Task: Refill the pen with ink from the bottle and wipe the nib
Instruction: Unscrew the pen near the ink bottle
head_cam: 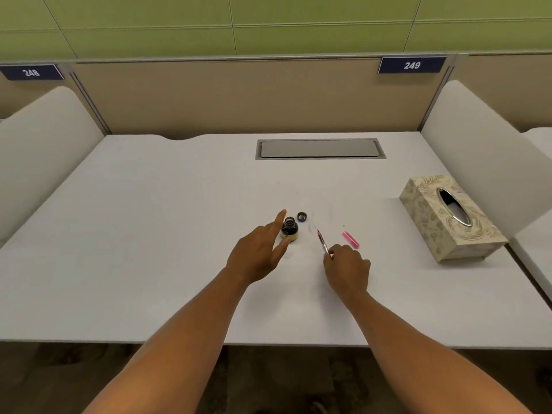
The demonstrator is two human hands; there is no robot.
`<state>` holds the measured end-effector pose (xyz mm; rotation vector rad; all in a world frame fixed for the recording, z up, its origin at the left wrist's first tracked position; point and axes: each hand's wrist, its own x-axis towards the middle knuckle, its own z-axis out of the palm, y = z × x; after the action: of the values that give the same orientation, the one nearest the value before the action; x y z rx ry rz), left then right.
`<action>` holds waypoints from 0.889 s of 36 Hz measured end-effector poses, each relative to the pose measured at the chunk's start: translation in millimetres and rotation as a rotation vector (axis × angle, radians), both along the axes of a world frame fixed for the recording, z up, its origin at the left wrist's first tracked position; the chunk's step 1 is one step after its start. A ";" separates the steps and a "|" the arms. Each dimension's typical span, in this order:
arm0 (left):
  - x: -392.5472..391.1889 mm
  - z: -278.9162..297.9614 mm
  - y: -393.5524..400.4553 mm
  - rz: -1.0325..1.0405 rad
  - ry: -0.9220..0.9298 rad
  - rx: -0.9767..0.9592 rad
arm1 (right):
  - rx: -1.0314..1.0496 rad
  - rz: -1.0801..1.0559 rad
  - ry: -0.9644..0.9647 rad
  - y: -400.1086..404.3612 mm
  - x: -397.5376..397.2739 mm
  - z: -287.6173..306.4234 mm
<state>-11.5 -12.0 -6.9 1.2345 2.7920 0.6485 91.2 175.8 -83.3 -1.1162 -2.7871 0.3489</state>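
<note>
Head view: nearest, the right hand (346, 265) has its fingers curled round a slim pink-and-clear pen (322, 241), nib pointing away. The left hand (258, 251) is spread, fingers straight and apart, touching a small open dark glass ink bottle (289, 229) on the white desk (149, 234). Just beyond lie its round dark cap (302, 216), a pink pen cap (351, 239), and farther right a patterned beige tissue box (451, 216).
</note>
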 end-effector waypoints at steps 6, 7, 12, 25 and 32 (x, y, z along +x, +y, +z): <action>-9.0 -2.7 1.0 -0.040 0.053 -0.033 | -0.064 -0.025 0.224 -4.4 -9.9 26.1; -10.2 -2.0 0.6 -0.049 0.067 -0.038 | -0.062 -0.016 0.251 -6.7 -11.6 32.6; -20.8 6.7 -3.5 -0.057 0.092 0.001 | -0.128 0.015 0.286 -15.7 -21.5 58.1; -43.3 18.6 8.4 0.148 -0.218 0.379 | -0.481 0.003 0.293 -30.4 -32.1 108.3; -35.2 21.8 26.4 0.252 -0.893 0.598 | -0.829 -0.046 0.467 -20.9 -34.8 125.9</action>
<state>-46.7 14.4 14.9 0.3941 2.0293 1.6330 56.4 155.0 42.6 -1.0140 -2.1992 1.6155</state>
